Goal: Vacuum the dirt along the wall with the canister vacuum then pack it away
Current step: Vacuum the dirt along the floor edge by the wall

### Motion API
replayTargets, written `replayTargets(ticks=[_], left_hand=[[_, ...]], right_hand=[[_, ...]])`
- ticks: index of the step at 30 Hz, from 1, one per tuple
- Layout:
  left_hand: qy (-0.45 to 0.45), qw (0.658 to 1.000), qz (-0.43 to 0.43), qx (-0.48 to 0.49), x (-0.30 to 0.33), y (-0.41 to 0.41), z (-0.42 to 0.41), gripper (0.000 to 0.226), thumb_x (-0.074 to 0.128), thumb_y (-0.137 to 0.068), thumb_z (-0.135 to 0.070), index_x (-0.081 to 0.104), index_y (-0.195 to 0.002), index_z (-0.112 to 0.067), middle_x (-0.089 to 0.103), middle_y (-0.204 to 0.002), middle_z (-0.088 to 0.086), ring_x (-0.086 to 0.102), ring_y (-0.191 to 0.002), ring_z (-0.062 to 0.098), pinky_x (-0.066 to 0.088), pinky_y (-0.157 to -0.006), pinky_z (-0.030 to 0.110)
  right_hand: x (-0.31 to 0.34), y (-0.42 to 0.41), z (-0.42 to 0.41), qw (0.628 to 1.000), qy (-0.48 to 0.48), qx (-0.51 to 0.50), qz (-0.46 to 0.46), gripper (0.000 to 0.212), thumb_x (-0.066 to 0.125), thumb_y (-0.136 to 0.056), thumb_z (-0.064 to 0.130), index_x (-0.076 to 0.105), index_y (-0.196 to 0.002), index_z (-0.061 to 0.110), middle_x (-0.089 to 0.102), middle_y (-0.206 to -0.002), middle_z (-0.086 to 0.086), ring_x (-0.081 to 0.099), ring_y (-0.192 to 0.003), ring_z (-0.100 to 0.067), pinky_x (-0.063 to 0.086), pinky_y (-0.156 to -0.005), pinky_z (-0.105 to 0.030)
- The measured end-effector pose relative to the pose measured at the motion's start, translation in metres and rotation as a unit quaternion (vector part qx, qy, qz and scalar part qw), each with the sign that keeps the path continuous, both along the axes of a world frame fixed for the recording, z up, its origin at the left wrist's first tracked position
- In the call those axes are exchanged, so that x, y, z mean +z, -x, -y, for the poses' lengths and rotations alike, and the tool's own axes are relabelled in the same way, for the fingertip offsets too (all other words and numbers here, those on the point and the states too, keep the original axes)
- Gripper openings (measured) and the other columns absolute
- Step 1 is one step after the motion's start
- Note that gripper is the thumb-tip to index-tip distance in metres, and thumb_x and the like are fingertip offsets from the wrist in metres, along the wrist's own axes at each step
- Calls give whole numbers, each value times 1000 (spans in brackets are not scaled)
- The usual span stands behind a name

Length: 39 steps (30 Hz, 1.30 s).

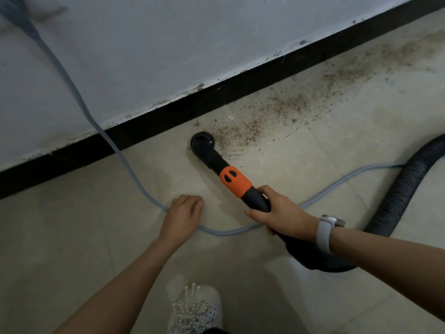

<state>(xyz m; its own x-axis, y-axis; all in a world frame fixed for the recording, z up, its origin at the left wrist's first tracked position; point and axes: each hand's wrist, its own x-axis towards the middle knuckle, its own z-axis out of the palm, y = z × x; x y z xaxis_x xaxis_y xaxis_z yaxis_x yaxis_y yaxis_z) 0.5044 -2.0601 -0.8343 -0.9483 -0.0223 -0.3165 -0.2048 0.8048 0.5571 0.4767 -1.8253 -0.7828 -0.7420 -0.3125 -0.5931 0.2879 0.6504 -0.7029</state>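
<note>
The right hand (277, 213) grips the vacuum nozzle (224, 169), its brush head at the near end of the dirt (289, 107), which trails away rightward along the baseboard (168, 114) (left hand (185, 213) loosely curled over the cord (115, 153)).

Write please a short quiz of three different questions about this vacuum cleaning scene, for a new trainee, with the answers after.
1. True or false: the right hand grips the vacuum handle.
2. Where does the dirt lie from the brush head?
A. toward the picture's right, along the baseboard
B. toward the picture's left, under the cord
C. behind the shoe
3. Fill in: the left hand holds ____.

Key
1. True; the fingers curl round the black handle below the orange collar.
2. A.
3. Nothing; it hovers with loosely curled fingers over the cord.
</note>
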Motion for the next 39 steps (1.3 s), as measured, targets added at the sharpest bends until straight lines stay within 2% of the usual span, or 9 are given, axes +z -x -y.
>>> replayTargets(ticks=[3,6,10,13,19,24,30,36,39], left_hand=[[-202,955,81,202,20,14,-27,39,34,-101,-31,49,-132,-12,60,-122,7,57,-103,17,43,-99,36],[-363,888,132,251,38,26,-54,49,42,-97,-38,31,-141,-19,58,-113,-2,59,-99,13,52,-83,34],[-432,815,122,366,49,34,-70,54,57,-92,-29,30,-137,-14,52,-104,-2,56,-98,16,53,-77,34],[-413,818,136,377,51,26,-70,52,54,-94,-29,30,-136,-11,51,-100,-2,56,-95,16,53,-74,33],[-410,824,172,351,51,38,-70,54,48,-96,-35,26,-140,-14,49,-122,5,54,-109,24,51,-68,33],[-401,820,167,371,55,72,-80,56,49,-96,-35,22,-142,-17,51,-98,-2,55,-83,14,49,-59,31],[-347,858,175,337,57,113,-88,53,48,-97,-30,19,-136,-8,49,-86,3,54,-74,15,42,-51,28],[-308,881,198,298,56,126,-99,46,44,-98,-27,19,-130,-6,48,-85,4,52,-73,15,44,-52,28],[-305,887,197,284,53,129,-107,51,45,-97,-28,14,-133,-9,49,-87,3,54,-76,16,46,-54,29]], right_hand=[[-4,-22,0,994,-87,29,-51,36,62,-84,44,43,-104,22,61,-78,-1,62,-65,-21,50,-59,-35],[-2,-28,2,987,-106,48,-107,31,57,-86,47,43,-100,23,61,-76,-2,61,-70,-25,45,-60,-35],[1,-26,12,985,-86,83,-124,32,55,-86,48,44,-101,21,60,-75,-3,59,-68,-26,42,-58,-35],[1,-32,9,987,-83,89,-106,35,53,-84,52,45,-101,22,62,-77,-3,60,-69,-24,45,-61,-36],[-4,-24,11,992,-77,73,-75,29,54,-87,50,40,-93,26,53,-70,5,56,-64,-19,42,-57,-31],[2,7,24,998,-26,12,-56,30,56,-89,43,47,-95,16,57,-73,-2,54,-54,-16,47,-56,-32],[4,38,30,998,24,-39,-35,27,55,-91,41,46,-94,16,55,-67,-3,56,-43,-21,45,-41,-27],[-4,46,20,997,20,-56,-42,28,55,-91,41,46,-97,15,55,-70,-4,56,-49,-23,50,-48,-32],[-10,43,14,996,-11,-59,-67,30,56,-91,40,46,-99,13,54,-73,-4,54,-57,-25,53,-62,-44]])
